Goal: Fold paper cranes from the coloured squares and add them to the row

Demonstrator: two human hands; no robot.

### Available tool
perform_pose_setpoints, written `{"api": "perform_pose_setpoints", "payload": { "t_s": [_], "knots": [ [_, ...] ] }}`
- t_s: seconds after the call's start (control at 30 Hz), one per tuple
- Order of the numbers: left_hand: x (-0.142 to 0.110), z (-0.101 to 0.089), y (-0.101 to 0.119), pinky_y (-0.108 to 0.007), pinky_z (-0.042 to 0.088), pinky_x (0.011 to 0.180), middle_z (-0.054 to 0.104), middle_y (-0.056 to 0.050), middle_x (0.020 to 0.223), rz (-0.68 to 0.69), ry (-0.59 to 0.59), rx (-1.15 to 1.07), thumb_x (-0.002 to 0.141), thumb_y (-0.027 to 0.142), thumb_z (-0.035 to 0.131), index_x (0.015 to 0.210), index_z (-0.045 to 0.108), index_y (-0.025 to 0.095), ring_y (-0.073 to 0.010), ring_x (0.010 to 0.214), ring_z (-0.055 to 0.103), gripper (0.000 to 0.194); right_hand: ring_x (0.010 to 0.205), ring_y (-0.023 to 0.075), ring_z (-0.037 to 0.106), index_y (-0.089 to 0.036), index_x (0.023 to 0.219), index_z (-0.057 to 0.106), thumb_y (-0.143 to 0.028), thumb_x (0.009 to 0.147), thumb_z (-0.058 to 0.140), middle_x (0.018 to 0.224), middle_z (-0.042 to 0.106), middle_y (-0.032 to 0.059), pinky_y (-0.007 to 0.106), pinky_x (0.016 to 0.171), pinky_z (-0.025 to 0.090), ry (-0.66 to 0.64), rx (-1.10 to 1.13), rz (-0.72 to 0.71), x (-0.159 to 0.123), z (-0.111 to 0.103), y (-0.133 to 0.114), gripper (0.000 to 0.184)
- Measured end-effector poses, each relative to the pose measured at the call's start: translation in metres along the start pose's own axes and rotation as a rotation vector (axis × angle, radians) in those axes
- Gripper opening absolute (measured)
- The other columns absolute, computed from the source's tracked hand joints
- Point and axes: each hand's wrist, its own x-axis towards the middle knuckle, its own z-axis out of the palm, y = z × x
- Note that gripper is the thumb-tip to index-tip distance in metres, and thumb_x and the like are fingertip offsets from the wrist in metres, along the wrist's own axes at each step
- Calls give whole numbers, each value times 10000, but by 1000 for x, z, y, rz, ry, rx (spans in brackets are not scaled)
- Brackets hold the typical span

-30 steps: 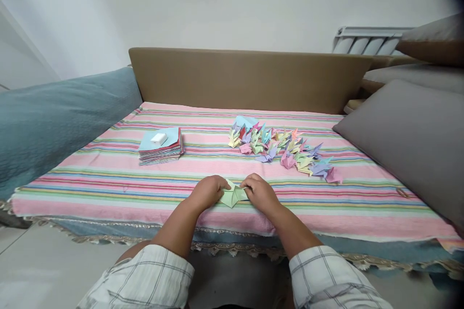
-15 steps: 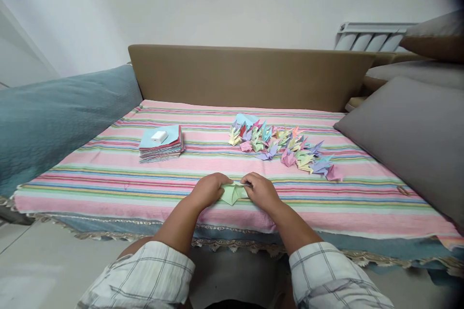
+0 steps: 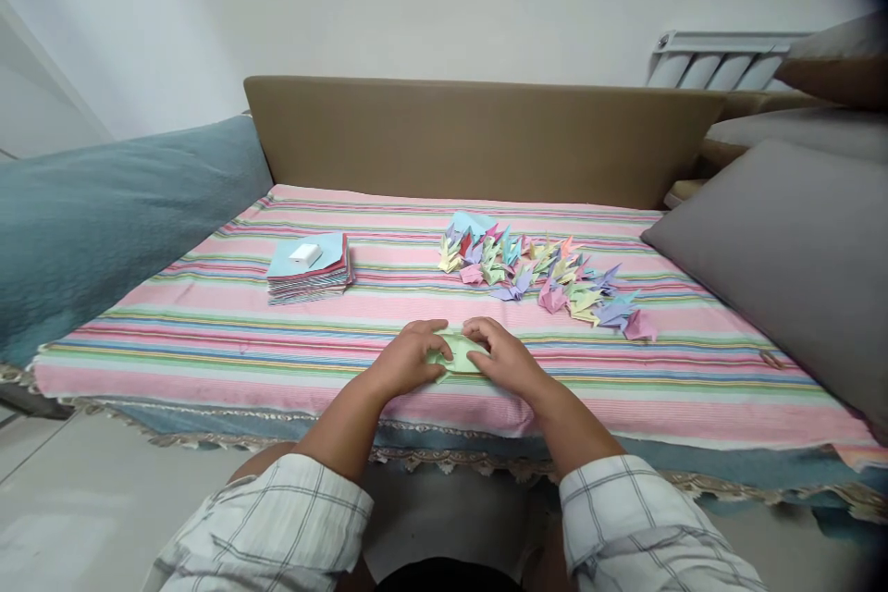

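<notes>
Mia: In the head view, what are the hands up to?

Ben: The left hand point(image 3: 408, 359) and the right hand point(image 3: 510, 361) both touch a bit of light green paper point(image 3: 462, 355). Their fingers bend around it, one hand on each side.

Mia: Are they grasping it tight?

Ben: I can't tell. The fingers cover some of it, so they may be pinching it or only pressing on it.

Mia: Where is the green paper?

Ben: It's on the pink striped cloth point(image 3: 208, 310), right between the two hands.

Mia: What's to the left of the green paper?

Ben: Farther back on that side is a stack of paper point(image 3: 309, 287). The top sheet is light blue, and a little white block point(image 3: 305, 254) sits on it. Much farther left is a big blue armrest point(image 3: 125, 203).

Mia: And behind the green paper?

Ben: Lots of folded paper birds point(image 3: 541, 277), behind it and off to the right. They're pink, purple, yellow, green and blue, all bunched up. A light blue paper point(image 3: 473, 222) lies straight behind the green paper, touching the birds. Past all that is a long brown board point(image 3: 472, 139).

Mia: What's far to the right of it?

Ben: A big gray pillow point(image 3: 777, 268), tipped on one corner.
</notes>
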Motion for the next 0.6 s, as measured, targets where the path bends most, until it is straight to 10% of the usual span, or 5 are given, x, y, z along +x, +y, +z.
{"api": "perform_pose_setpoints", "payload": {
  "t_s": [0.27,0.6],
  "knots": [
    [0,3,-4,-382,349,1014,505,-86,1300,40,25,72,642,41,588,1074,627,221,-237,1216,439,470,1123,179,497,-228,911,630,-120,761,496,1210,505,66,359,959,381,-44,61,-90,-2,-3,-5,228],
    [1,3,-13,-370,365,995,492,-87,1319,-3,15,128,675,116,629,837,715,205,-257,1193,461,203,1190,225,462,-219,859,705,-329,726,667,1319,447,86,343,985,374,-257,-24,-36,-8,-11,-13,176]
  ]
}}
